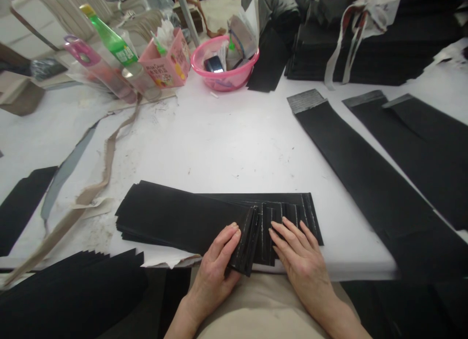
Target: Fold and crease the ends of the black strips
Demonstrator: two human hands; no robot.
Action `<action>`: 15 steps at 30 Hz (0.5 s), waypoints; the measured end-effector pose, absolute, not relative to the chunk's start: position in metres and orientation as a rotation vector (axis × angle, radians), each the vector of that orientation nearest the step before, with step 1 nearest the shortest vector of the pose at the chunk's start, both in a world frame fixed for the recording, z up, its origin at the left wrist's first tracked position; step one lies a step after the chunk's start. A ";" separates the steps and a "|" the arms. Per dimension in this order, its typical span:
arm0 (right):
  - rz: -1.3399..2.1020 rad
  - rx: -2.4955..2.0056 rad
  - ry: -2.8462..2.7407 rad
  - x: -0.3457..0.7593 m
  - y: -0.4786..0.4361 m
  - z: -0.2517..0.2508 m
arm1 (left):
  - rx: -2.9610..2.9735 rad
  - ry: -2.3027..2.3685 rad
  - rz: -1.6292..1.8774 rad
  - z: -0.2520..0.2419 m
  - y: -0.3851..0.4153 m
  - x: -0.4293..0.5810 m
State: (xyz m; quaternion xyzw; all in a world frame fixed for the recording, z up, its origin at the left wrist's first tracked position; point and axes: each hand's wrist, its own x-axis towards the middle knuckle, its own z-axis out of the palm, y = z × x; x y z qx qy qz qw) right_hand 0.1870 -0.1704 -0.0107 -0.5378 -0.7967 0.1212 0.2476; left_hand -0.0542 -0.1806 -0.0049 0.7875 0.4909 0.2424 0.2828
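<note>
A fanned stack of long black strips point(183, 217) lies along the near edge of the white table point(226, 144). My left hand point(217, 266) curls round the right ends of several strips, thumb under and fingers on top, lifting them slightly. My right hand point(298, 256) lies flat with fingers spread on the staggered strip ends point(292, 215) just to the right. The strip ends show thin pale lines along their edges.
Long black sheets point(365, 183) lie on the right side. A pink bowl point(224, 61), a pink box point(166, 61), a green bottle point(109, 37) and a pink bottle point(91, 66) stand at the back. Beige paper strips point(106, 168) trail at left. More black pieces point(73, 290) sit lower left.
</note>
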 end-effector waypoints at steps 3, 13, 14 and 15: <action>0.328 -1.464 -2.187 0.188 -0.170 -0.011 | 2.114 1.320 0.645 -0.005 -0.180 -0.053; 0.303 -1.445 -2.211 0.188 -0.170 -0.012 | 2.138 1.311 0.669 -0.005 -0.180 -0.052; 0.301 -1.444 -2.215 0.188 -0.170 -0.012 | 2.142 1.311 0.667 -0.006 -0.180 -0.052; 0.300 -1.445 -2.216 0.188 -0.170 -0.013 | 2.149 1.310 0.664 -0.007 -0.180 -0.052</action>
